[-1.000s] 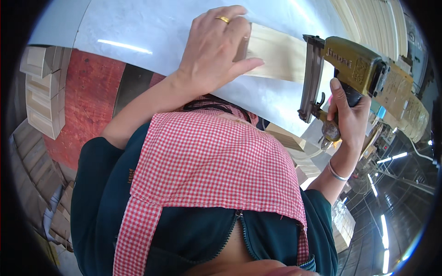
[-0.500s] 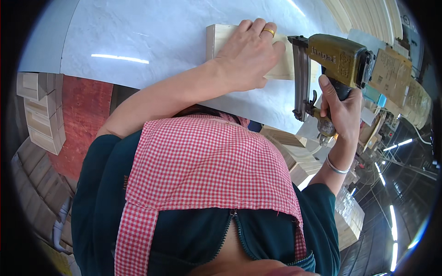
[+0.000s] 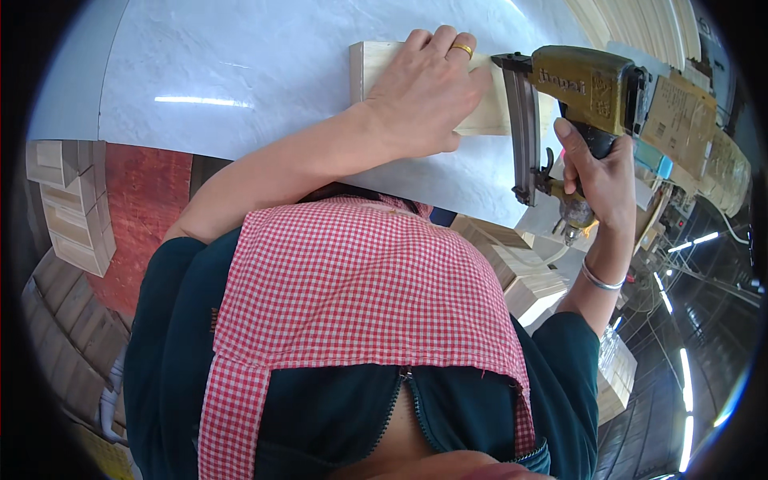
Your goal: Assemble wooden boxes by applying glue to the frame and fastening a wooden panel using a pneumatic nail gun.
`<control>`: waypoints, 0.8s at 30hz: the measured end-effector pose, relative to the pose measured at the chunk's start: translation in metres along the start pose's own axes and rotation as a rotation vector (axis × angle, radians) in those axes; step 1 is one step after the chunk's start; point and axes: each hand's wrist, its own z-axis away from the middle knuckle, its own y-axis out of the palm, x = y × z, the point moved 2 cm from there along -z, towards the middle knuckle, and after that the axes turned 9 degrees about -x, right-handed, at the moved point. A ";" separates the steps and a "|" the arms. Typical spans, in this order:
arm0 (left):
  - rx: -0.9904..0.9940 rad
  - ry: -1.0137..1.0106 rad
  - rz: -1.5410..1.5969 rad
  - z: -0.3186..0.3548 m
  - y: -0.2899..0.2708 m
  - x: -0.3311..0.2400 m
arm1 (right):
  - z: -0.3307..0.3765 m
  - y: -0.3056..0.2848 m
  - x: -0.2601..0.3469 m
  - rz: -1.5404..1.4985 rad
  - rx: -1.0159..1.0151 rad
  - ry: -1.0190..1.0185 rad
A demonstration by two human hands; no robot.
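A light wooden box or block (image 3: 496, 108) lies on the pale table. Across its top rests my left hand (image 3: 428, 92), fingers bent over the far edge, holding it; a ring is on one finger. My right hand (image 3: 604, 172) is wrapped round the handle of a brass-coloured air nail gun (image 3: 580, 80) with a long dark magazine (image 3: 524, 132). The gun's nose is at the box's top, right beside my left fingers. Whether it touches the wood, I cannot tell. Much of the box is hidden under my hand and behind the gun.
Below the table edge on the left, wooden boxes (image 3: 76, 216) are stacked beside a red board (image 3: 148, 216). More wooden boxes (image 3: 512, 272) stand close to my right side. Long pale boards (image 3: 640, 28) and a cardboard box (image 3: 676, 116) are at the far right.
My right hand has shifted a little to the right at the handle. The box, my left hand and the gun's nose appear slightly further left in the view. Both grips stay the same.
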 end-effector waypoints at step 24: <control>-0.323 -1.097 1.164 0.113 -0.104 0.113 | 0.060 -0.012 -0.355 0.696 -0.662 0.327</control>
